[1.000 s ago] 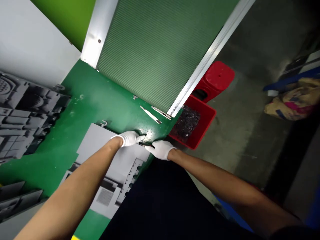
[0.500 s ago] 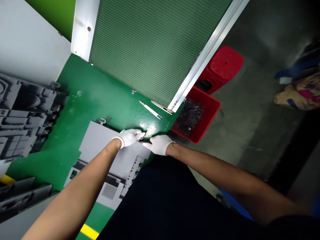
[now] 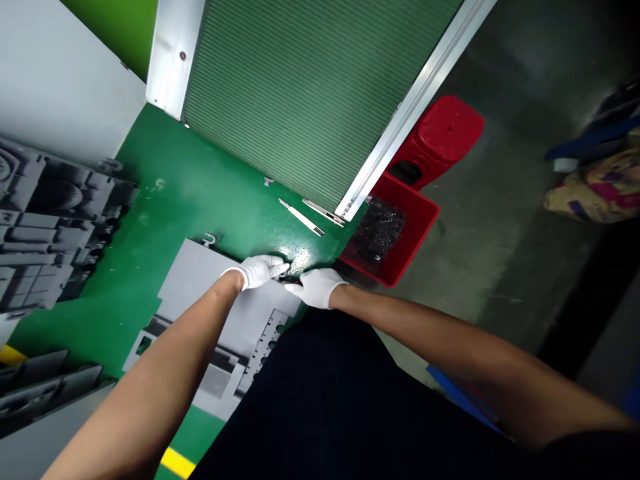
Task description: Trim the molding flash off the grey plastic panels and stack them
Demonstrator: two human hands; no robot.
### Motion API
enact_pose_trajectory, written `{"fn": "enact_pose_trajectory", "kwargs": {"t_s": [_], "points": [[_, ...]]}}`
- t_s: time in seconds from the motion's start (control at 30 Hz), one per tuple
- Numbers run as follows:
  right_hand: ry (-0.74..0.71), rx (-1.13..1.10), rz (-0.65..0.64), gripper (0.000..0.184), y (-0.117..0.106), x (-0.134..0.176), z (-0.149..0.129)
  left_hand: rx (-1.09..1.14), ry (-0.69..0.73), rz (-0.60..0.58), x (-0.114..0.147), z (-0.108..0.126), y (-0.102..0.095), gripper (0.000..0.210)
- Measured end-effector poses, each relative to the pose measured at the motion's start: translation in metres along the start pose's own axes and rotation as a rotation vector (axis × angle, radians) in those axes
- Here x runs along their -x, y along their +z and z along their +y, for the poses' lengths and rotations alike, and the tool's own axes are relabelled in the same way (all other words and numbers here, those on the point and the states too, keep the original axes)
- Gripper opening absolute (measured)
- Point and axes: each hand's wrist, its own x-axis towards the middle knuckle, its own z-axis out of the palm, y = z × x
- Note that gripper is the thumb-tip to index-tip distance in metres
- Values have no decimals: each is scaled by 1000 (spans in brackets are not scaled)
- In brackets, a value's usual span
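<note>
A large grey plastic panel (image 3: 245, 317) with slots, round holes and a grille lies flat on the green worktop. At its upper edge, my left hand (image 3: 263, 272) in a white glove has thumb and fingers pinched together around something too small to make out. Just right of it, my gloved right hand (image 3: 317, 288) is closed on a mostly hidden thing with a red part showing at the fingertips. The two hands are close together, over the panel's corner. Small dark bits (image 3: 300, 257) are scattered on the worktop beyond them.
A white-handled craft knife (image 3: 303, 218) lies near the ribbed green conveyor belt (image 3: 320, 87). Below the belt's right side stands a red bin (image 3: 417, 230) of dark scraps, beside a red stool (image 3: 450, 127). Grey moulded parts (image 3: 45, 227) stand at left.
The view has shifted very slightly. Both hands stay at the same corner of the panel, closed as before.
</note>
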Motion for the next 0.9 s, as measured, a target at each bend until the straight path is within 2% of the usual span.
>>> {"fn": "enact_pose_trajectory", "kwargs": {"t_s": [0.17,0.37,0.7,0.9], "points": [[20,-10,40,76,6,2,0,26,10,8,2,1,1,49],[9,-40,7,69,7,-2,-2,100,23,7,5,8,1,51],[-76,71,26,83,0,-4,-6,216,33,2,7,10,-1,47],[-27,19,13,83,-6,-2,-4,315,30,-10,10,13,-4,43]]}}
